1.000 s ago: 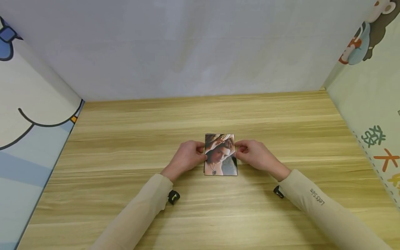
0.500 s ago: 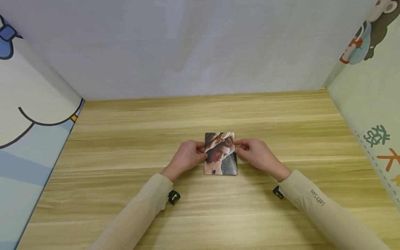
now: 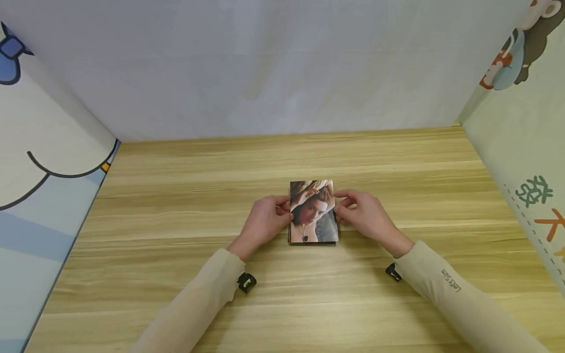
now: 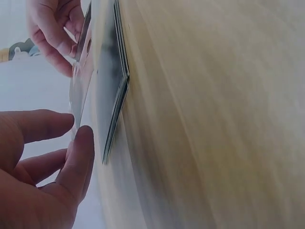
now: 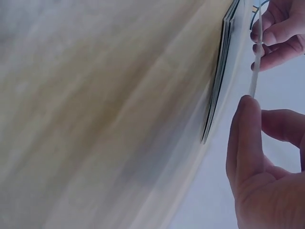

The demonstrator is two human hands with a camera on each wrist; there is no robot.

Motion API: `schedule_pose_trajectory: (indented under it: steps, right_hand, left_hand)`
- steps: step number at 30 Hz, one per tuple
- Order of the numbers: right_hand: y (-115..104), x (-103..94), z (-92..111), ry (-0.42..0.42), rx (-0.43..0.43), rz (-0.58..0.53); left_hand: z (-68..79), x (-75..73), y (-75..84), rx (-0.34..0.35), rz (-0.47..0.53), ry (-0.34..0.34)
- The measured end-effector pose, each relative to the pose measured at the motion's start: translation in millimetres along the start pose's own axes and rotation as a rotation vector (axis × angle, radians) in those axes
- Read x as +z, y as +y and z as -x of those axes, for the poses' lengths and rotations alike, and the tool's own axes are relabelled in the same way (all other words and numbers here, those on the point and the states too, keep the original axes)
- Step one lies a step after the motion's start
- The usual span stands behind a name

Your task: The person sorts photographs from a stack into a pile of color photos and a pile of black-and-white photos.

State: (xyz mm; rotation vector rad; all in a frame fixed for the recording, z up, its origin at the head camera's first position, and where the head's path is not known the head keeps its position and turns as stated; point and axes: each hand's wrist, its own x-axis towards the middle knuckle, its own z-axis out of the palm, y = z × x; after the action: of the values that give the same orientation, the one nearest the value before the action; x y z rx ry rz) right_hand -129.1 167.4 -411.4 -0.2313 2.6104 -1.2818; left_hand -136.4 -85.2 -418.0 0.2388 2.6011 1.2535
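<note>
A glossy photo card point(image 3: 314, 212) with a portrait print is raised level over a small stack of similar cards point(image 4: 112, 90) on the wooden table. My left hand point(image 3: 266, 220) pinches the card's left edge between thumb and fingertips. At the opposite edge, my right hand point(image 3: 365, 213) holds it with its fingertips. From the right wrist, the raised card point(image 5: 257, 74) looks like a thin strip, with a gap between it and the stack. In the head view only the stack's lower and side edges show; the top card hides the rest.
The wood-grain table point(image 3: 198, 186) ends at a pale back wall point(image 3: 282, 73). Cartoon-printed panels stand on both sides, the left panel point(image 3: 39, 235) and the right panel point(image 3: 521, 162). Both sleeves have a dark strap device below the wrist.
The top photo card has come up off the stack and shifted slightly away from me, showing the dark edges of the cards beneath. Both hands rose slightly with it.
</note>
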Motion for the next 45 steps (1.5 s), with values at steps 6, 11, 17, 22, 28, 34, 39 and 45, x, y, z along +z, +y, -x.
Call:
schedule_pose_trajectory:
  steps: [6, 11, 17, 22, 28, 34, 39, 45]
  right_hand:
    - [-1, -6.7, 9, 0.007, -0.008, -0.008]
    - [0, -13.5, 17, 0.012, -0.010, -0.028]
    - [3, -22.4, 26, 0.017, -0.009, -0.045]
    - [6, -30.3, 33, 0.018, -0.012, -0.058]
    - [10, -41.5, 44, 0.020, -0.016, -0.059]
    - [17, -50.1, 52, 0.021, -0.022, -0.080]
    - [22, -56.2, 58, 0.024, -0.022, -0.070]
    - [27, -64.5, 66, 0.027, -0.020, -0.070]
  left_hand:
    - [9.3, 7.1, 9.3, 0.005, 0.076, 0.055]
    - [16.1, 14.3, 16.7, 0.006, 0.125, 0.077]
    - [22.7, 24.4, 24.4, 0.005, 0.154, 0.102]
    - [28.1, 31.9, 33.0, 0.008, 0.183, 0.116]
    - [31.7, 43.2, 43.8, 0.020, 0.201, 0.134]
    - [35.0, 54.6, 53.3, 0.038, 0.208, 0.159]
    - [37.6, 64.1, 59.3, 0.032, 0.227, 0.161]
    - [40.3, 76.3, 67.0, 0.043, 0.241, 0.163]
